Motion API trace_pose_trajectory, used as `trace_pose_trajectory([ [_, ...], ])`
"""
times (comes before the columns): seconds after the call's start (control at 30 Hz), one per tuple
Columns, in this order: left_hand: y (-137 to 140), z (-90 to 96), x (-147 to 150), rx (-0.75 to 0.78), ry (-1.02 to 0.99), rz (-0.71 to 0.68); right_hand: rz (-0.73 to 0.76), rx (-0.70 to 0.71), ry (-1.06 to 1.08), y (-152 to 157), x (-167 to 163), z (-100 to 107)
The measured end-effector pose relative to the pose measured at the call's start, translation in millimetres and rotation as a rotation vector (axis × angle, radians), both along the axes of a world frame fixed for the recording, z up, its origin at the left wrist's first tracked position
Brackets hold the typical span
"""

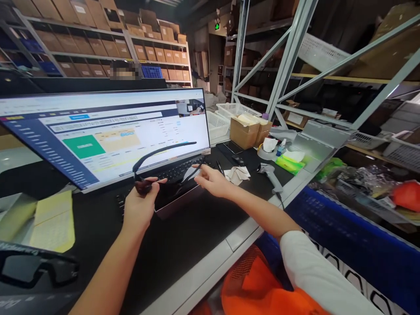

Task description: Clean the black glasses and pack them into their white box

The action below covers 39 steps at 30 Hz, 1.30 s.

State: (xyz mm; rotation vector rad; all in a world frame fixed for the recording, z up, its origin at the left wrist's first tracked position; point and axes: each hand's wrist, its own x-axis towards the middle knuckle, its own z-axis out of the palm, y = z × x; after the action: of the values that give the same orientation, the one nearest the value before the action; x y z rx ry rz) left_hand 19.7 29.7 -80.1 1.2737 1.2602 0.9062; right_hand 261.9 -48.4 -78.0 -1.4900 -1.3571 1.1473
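Observation:
A pair of dark glasses (pixel 143 185) is held over the desk in front of the monitor, one temple curving up and to the right. My left hand (pixel 140 203) is closed on the frame near the hinge, thumb and fingers pressed together. My right hand (pixel 215 180) pinches at a thin dark strip that looks like the other temple; its fingertips partly cover it. A small white piece (pixel 189 174) shows beside that strip. Below the glasses sits a dark box (pixel 179 203), partly hidden by the hands. The keyboard (pixel 175 168) lies behind them.
A large monitor (pixel 131 140) stands behind the hands. Crumpled tissue (pixel 236 175), a mouse (pixel 238 160), a barcode scanner (pixel 271 177) and a tissue pack (pixel 290 162) lie rightward. Yellow paper (pixel 54 221) and other glasses (pixel 36 267) are at left. A cardboard box (pixel 243 131) stands behind.

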Motion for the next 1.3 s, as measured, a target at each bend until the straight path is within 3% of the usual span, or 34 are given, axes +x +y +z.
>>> trace_pose_trajectory([
  [0.17,-2.5,6.5,0.4,0.001,-0.014,0.03,-0.037,0.086,-0.066,12.9,-14.7,11.9],
  [0.37,-1.3,11.2,-0.4,0.026,0.014,-0.11,0.214,0.077,-0.389,27.1,-30.4,33.4],
  [0.47,1.1,11.4,-4.0,0.04,-0.017,-0.067,0.273,0.027,-0.271,40.1,-27.5,34.2],
  [0.5,2.6,12.1,-6.2,0.046,-0.036,-0.03,0.228,0.013,-0.179,45.0,-22.7,33.2],
  [0.57,5.9,14.4,-11.2,0.064,-0.044,0.029,0.005,0.047,-0.001,53.0,-10.0,31.1],
  [0.63,9.0,17.1,-15.7,0.094,0.003,0.043,-0.247,0.167,0.101,56.1,1.4,30.6],
  [0.67,10.0,18.0,-17.2,0.114,0.038,0.04,-0.303,0.226,0.114,55.2,4.7,31.2],
  [0.73,10.6,18.4,-18.1,0.138,0.097,0.028,-0.212,0.268,0.068,50.0,4.8,33.7],
  [0.83,8.2,15.3,-14.7,0.095,0.073,0.014,0.034,0.167,-0.114,41.4,-7.3,37.4],
  [0.9,5.2,12.4,-10.9,0.024,-0.006,0.006,0.086,0.112,-0.188,39.3,-17.6,38.6],
  [1.1,-4.1,9.9,-1.7,-0.14,-0.153,-0.005,0.284,0.087,-0.003,45.9,-22.1,32.9],
  [1.17,-4.2,10.6,-2.2,-0.13,-0.194,0.007,0.215,0.064,0.058,52.6,-7.5,21.7],
  [1.3,2.3,11.9,-9.3,-0.064,-0.25,0.094,-0.205,-0.124,-0.149,69.7,34.2,-17.7],
])
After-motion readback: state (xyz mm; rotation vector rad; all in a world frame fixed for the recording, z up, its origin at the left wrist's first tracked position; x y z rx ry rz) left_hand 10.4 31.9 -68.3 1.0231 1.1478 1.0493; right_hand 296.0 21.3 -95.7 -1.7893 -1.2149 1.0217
